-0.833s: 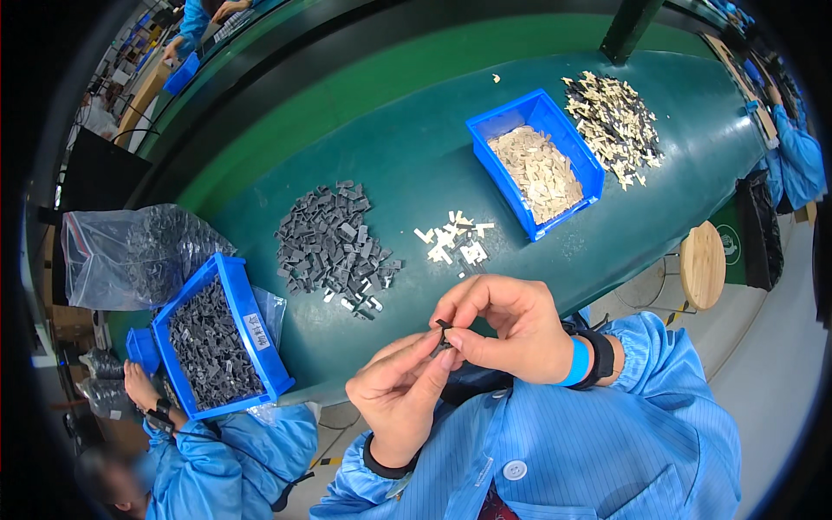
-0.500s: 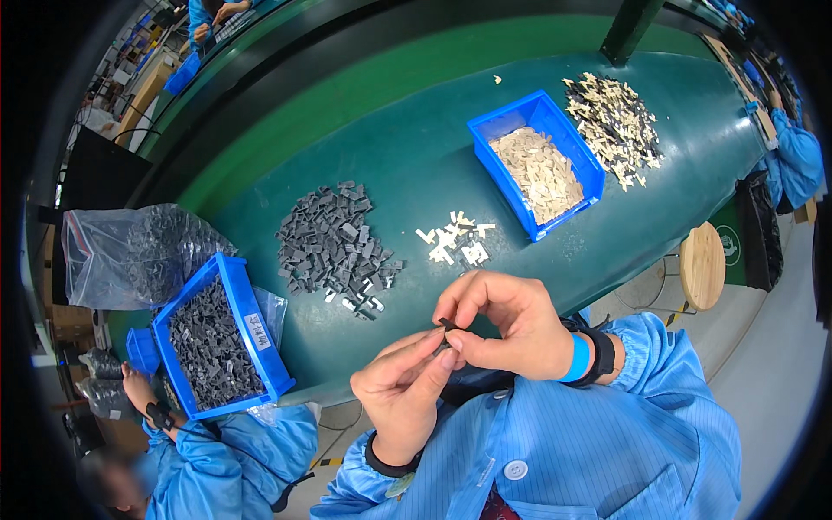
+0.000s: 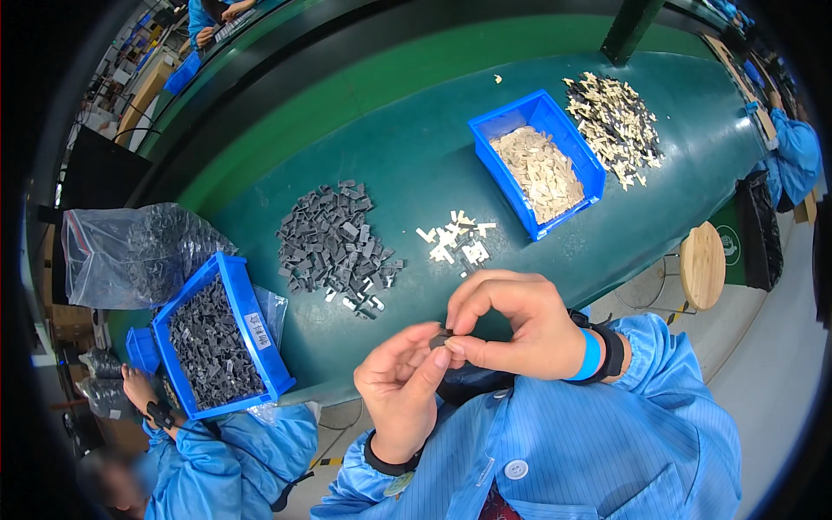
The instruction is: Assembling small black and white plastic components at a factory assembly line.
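Note:
Close to my body, over the near edge of the green table (image 3: 416,312), both hands meet on one small dark grey plastic part (image 3: 440,339). My left hand (image 3: 400,381) pinches it between thumb and fingers. From the other side, the thumb and forefinger of my right hand (image 3: 516,328) grip its end, with the fingers curled. The fingertips cover much of the part. Just beyond my hands lies a small cluster of cream-coloured pieces (image 3: 451,238). To its left spreads a heap of dark grey plastic parts (image 3: 334,238), with a few white-and-silver pieces at its near edge.
A blue bin (image 3: 530,227) of beige flat pieces stands beyond my right hand, beside a mixed black-and-cream pile (image 3: 611,126). At left are a blue bin (image 3: 282,379) of dark parts and a clear plastic bag (image 3: 95,260). A co-worker's hand (image 3: 137,387) is nearby; a wooden stool (image 3: 702,267) stands right.
The dark part has turned between my fingers, showing a broader face now instead of a narrow end sticking up. My right hand has shifted slightly to the right.

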A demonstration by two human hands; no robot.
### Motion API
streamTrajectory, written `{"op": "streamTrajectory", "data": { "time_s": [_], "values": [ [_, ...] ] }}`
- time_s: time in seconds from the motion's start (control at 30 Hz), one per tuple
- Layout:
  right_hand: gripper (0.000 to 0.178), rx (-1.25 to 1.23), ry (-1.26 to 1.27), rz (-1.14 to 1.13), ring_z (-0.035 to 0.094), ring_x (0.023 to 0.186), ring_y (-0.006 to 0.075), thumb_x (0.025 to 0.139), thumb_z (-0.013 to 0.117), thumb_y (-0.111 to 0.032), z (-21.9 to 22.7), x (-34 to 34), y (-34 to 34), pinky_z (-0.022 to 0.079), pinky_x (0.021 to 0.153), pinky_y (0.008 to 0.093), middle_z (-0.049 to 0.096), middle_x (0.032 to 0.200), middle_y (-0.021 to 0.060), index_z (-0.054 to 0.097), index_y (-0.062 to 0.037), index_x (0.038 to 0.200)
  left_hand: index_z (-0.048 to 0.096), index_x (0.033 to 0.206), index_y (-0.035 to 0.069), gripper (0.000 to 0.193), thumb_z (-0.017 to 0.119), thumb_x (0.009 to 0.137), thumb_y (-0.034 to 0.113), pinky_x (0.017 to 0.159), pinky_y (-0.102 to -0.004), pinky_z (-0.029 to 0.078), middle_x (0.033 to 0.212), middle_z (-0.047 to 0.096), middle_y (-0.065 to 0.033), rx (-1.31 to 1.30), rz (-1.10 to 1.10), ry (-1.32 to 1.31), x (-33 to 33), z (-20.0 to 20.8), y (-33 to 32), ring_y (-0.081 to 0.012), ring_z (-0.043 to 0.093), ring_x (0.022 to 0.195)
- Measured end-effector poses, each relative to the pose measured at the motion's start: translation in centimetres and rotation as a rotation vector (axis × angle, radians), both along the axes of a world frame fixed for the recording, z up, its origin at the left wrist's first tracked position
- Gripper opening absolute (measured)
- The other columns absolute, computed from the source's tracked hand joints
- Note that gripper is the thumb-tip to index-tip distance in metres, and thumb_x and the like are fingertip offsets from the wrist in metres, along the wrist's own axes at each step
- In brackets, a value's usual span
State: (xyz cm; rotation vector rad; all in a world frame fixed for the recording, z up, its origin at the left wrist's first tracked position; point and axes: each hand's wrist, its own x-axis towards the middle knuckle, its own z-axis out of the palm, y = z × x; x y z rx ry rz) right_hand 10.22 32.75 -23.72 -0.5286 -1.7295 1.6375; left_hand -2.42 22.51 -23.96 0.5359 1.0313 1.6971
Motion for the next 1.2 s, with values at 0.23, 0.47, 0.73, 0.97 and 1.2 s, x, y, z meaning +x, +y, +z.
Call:
{"op": "streamTrajectory", "data": {
  "time_s": [0.23,0.47,0.73,0.97,1.2],
  "values": [
    [0.013,0.103,0.048,-0.031,0.059,0.073,0.0162,0.071,0.070,-0.001,0.2,0.1,-0.1,0.046,0.064,0.0267,0.061,0.083,0.0097,0.060,-0.0019,0.079,0.058,0.094,-0.008,0.016,0.060,0.078,-0.007,0.068,-0.0292,0.053,0.090,0.062,-0.0204,0.120,0.063,0.157,-0.2,-0.8,-0.3,-0.0206,0.063,0.075],
    [0.020,-0.245,0.086,0.115,0.056,0.073,0.0087,0.076,0.069,-0.009,-0.3,0.0,0.1,0.046,0.068,0.0233,0.060,0.079,0.0040,0.056,0.0004,0.090,0.059,0.094,-0.008,0.018,0.063,0.077,-0.006,0.066,-0.0294,0.053,0.090,0.062,-0.0203,0.186,0.065,0.057,-0.1,-0.6,-0.2,-0.0203,0.063,0.072],
    [0.009,-0.766,0.195,0.396,0.059,0.076,0.0131,0.079,0.063,0.000,-0.3,0.2,0.7,0.045,0.066,0.0227,0.056,0.081,0.0059,0.057,0.0020,0.086,0.058,0.099,-0.008,0.022,0.061,0.078,-0.006,0.066,-0.0314,0.055,0.085,0.064,-0.0191,0.117,-0.084,0.008,-0.8,-0.9,-0.1,-0.0223,0.065,0.071],
    [0.009,-0.758,0.102,0.411,0.050,0.065,0.0045,0.079,0.060,0.000,0.2,0.0,0.7,0.040,0.060,0.0183,0.051,0.072,-0.0007,0.051,-0.0011,0.075,0.058,0.103,-0.007,0.033,0.066,0.072,-0.008,0.063,-0.0282,0.054,0.084,0.065,-0.0177,0.040,-0.049,0.457,-1.0,0.5,-0.1,-0.0209,0.066,0.070],
    [0.010,-0.581,-0.021,0.370,0.046,0.062,0.0023,0.080,0.060,-0.002,0.0,0.0,0.8,0.037,0.055,0.0167,0.049,0.065,-0.0026,0.051,-0.0019,0.075,0.062,0.099,-0.003,0.034,0.068,0.066,-0.009,0.059,-0.0241,0.051,0.081,0.066,-0.0139,0.138,-0.045,1.070,-1.5,1.4,0.4,-0.0187,0.066,0.068]
  ]
}}
